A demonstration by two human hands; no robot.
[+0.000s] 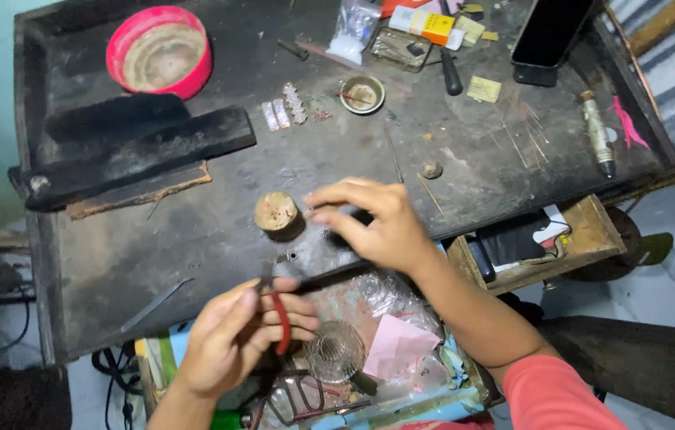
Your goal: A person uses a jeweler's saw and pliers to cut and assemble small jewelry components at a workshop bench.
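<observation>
Item, work in hand: we count one pair of red-handled pliers [280, 318], held in our left hand [230, 338], fingers wrapped shut round the handles. The tool sits below the near edge of the dark surface [194, 231], above an open drawer [369, 374] of clutter. Its long axis runs near upright in the view, the handles toward us, the nose pointing away toward the surface edge; the tip is too small to tell whether it grips anything.

Item: our right hand [377, 223] lies on the surface beside a round wooden block [276, 213], fingers curled and pinched toward it. We cannot tell whether a small piece is held there; the motion blurs it.

Item, state of work: we judge it mid-course. Three small sparkling pieces [284, 110] lie set apart further up the surface, seemingly made up already; the tool is raised but not applied to anything we can see.

Item, surroundings: a red bowl [160, 52], a small metal dish [362, 94], a charred black slab [134, 151], a side drawer [536, 243] pulled out, a glass dish [335, 350] and pink paper [397, 346] in the near drawer.
</observation>
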